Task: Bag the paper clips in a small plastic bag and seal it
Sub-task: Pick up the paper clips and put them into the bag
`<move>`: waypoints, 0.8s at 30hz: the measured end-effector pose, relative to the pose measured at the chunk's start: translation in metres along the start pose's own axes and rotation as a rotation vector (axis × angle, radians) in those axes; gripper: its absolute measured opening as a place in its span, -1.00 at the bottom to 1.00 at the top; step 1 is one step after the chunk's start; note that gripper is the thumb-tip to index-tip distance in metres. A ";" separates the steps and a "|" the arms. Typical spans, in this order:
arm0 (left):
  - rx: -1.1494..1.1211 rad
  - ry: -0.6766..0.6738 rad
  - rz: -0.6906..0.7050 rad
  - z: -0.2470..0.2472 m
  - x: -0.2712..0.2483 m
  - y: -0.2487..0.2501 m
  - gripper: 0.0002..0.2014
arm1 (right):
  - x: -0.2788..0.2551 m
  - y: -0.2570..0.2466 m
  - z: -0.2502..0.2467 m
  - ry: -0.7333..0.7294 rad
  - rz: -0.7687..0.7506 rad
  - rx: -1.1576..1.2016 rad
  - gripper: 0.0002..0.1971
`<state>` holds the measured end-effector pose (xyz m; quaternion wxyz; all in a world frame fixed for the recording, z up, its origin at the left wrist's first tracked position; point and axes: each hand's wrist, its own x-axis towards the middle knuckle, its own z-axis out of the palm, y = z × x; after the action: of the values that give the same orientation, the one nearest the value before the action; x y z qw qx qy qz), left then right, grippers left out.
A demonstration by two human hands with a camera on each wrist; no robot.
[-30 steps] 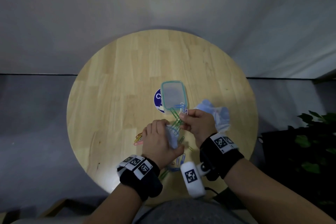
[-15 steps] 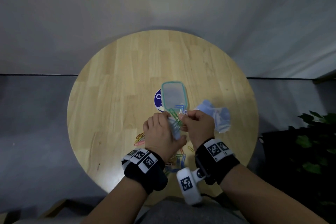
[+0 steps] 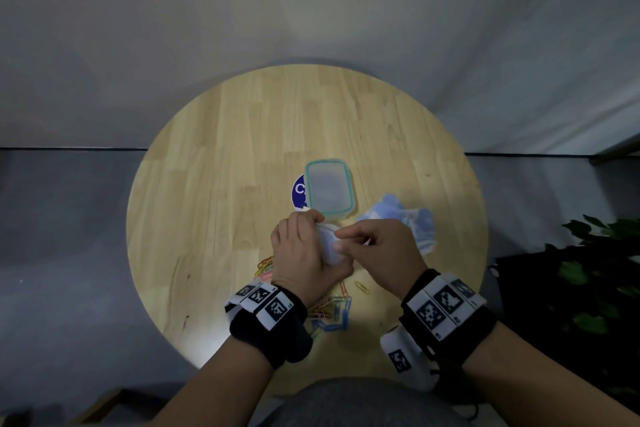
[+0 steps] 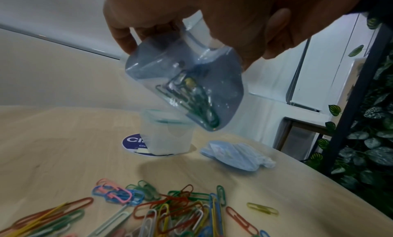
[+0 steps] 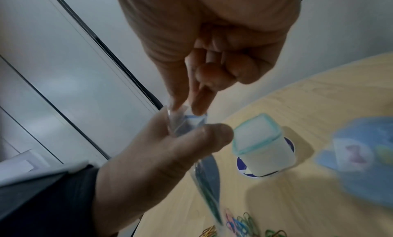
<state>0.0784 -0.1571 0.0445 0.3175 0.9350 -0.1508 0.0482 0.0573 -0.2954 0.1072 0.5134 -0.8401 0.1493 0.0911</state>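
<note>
A small clear plastic bag [image 4: 187, 82] hangs above the table with several green paper clips [image 4: 191, 97] inside it. My left hand [image 3: 304, 253] grips the bag's upper part between thumb and fingers. My right hand [image 3: 374, 250] pinches the bag's top strip [image 5: 187, 118] with thumb and forefinger. In the head view only a white bit of the bag [image 3: 329, 243] shows between the hands. A heap of coloured paper clips [image 4: 149, 210] lies on the wooden table [image 3: 225, 184] under my left wrist.
A lidded clear box with a teal rim [image 3: 329, 189] stands just beyond the hands on a blue round sticker [image 3: 298, 189]. A crumpled pack of blue bags [image 3: 412, 222] lies to the right. Dark foliage [image 3: 588, 270] stands off the table's right edge.
The green clips that stuck out toward the box are now inside the bag. Both hands have closed together on the bag's top, and my right hand moved left onto the strip.
</note>
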 end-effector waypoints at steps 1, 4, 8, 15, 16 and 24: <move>-0.011 0.005 -0.007 -0.002 0.000 0.001 -0.31 | -0.002 0.000 -0.004 0.024 -0.050 0.033 -0.89; -0.058 0.011 -0.005 -0.007 0.001 0.003 -0.29 | -0.001 -0.001 -0.013 0.068 -0.155 0.048 -0.82; -0.132 -0.039 -0.021 -0.010 0.001 0.010 -0.28 | 0.017 -0.001 -0.010 -0.176 0.057 0.014 -0.68; -0.035 -0.248 0.010 -0.021 -0.008 0.003 0.19 | 0.027 -0.002 0.008 -0.179 0.034 0.044 -0.70; -0.011 -0.257 -0.005 -0.020 -0.010 0.001 0.19 | 0.027 -0.001 0.011 -0.197 0.023 0.068 -0.66; -0.037 -0.132 -0.043 -0.016 -0.019 -0.004 -0.29 | 0.022 0.004 0.020 -0.250 -0.215 -0.196 -0.74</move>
<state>0.0621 -0.1401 0.0513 0.3251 0.9330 -0.1524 -0.0232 0.0766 -0.2828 0.0885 0.4503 -0.8794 -0.0161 0.1535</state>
